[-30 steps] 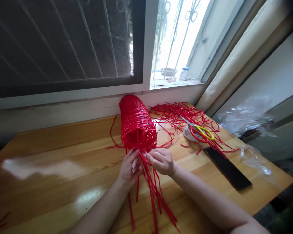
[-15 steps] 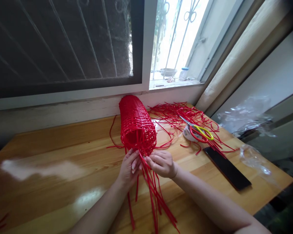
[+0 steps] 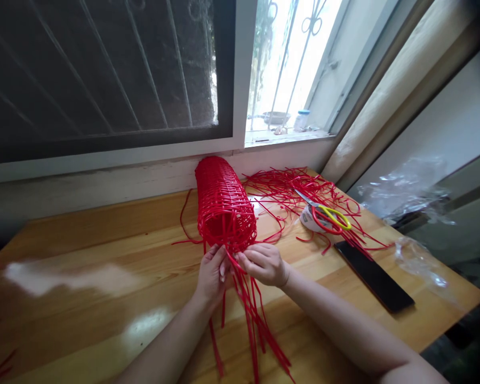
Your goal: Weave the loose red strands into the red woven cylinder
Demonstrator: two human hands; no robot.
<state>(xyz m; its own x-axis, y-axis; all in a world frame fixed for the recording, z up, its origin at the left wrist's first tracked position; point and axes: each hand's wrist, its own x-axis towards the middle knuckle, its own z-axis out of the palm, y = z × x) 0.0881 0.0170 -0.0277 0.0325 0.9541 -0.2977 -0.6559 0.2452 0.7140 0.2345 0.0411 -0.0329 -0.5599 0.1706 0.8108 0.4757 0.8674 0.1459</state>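
Observation:
A red woven basket (image 3: 224,194) shaped like a tube lies on its side, its open end facing me. Long red strips (image 3: 250,314) hang from its near rim toward the table's front. Just below the rim, my left hand (image 3: 214,269) pinches red strip with thumb and fingers. Close beside it, my right hand (image 3: 263,264) is closed on a red strip too, fingers curled and touching the basket's lower right edge. The exact crossing of strips between the fingertips is hidden.
Loose red strips (image 3: 280,184) are piled at the back right. Scissors (image 3: 328,216) with red and yellow handles rest on a white roll (image 3: 308,218). A black phone (image 3: 374,274) lies on the wooden table (image 3: 84,250). Clear plastic (image 3: 420,261) sits at the right edge, below a window.
Both hands stay at the basket's near rim, with only slight finger shifts; the right hand is a little higher. The basket has not visibly moved.

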